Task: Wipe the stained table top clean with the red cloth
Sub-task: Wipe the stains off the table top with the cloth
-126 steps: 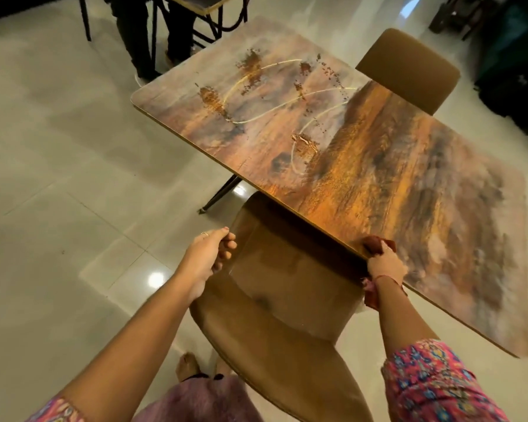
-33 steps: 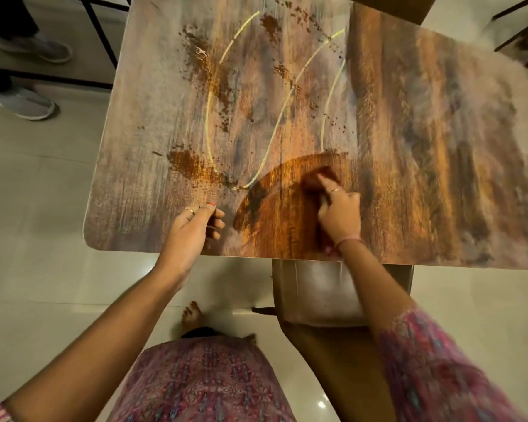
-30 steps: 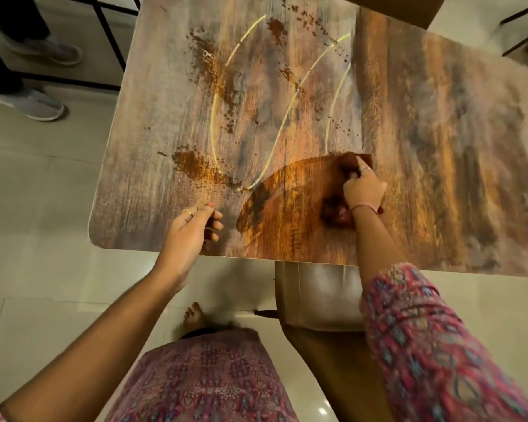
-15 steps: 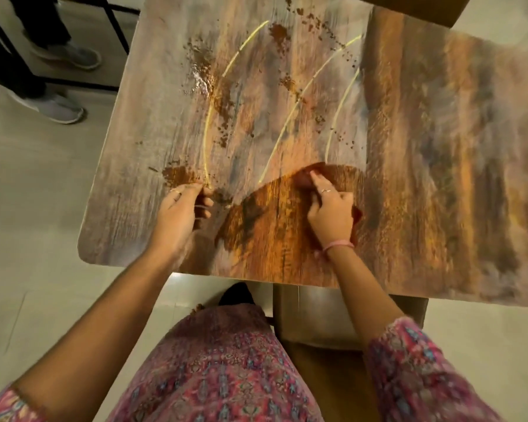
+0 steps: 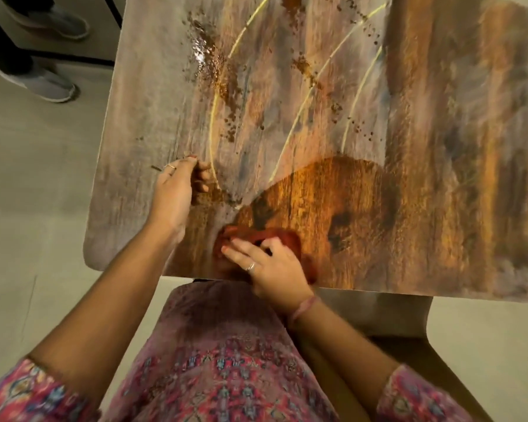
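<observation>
Far left, on the pale tiled floor [image 5: 28, 208], stand two grey shoes [image 5: 48, 82] of a bystander, beside a black metal frame [image 5: 104, 60]; neither bears on the work.

The rectangular wood-grain laminate table top [image 5: 439, 147] fills the upper centre and right. Its left half carries the stains: brown, granular splatter [image 5: 214, 74], wet enough to glint near the far edge, crossed by three thin yellow arcs [image 5: 305, 105] (whether spilled or printed cannot be told). Nearer the person lies a dome-shaped darker, glossier patch [image 5: 333, 202], probably the zone already dampened by wiping; the splatter above it looks untouched, so the task is judged to be at an early stage.

The left hand [image 5: 174, 196] rests on the table just left of that patch, beside a small brown smear; its fingers are loosely curled and hold nothing, most likely bracing the body while the other arm works.

The right hand [image 5: 265, 266] lies at the near edge with fingers extended flat over the crumpled red cloth [image 5: 256, 239], pressing it to the surface rather than clutching it, a posture that spreads pressure across the fabric. The cloth is thus on the table, at the lower left margin of the damp patch, touching the wood.

Below, a pink patterned garment [image 5: 220, 360] covers the person, and a brown chair [image 5: 409, 354] stands at lower right, partly under the table.
</observation>
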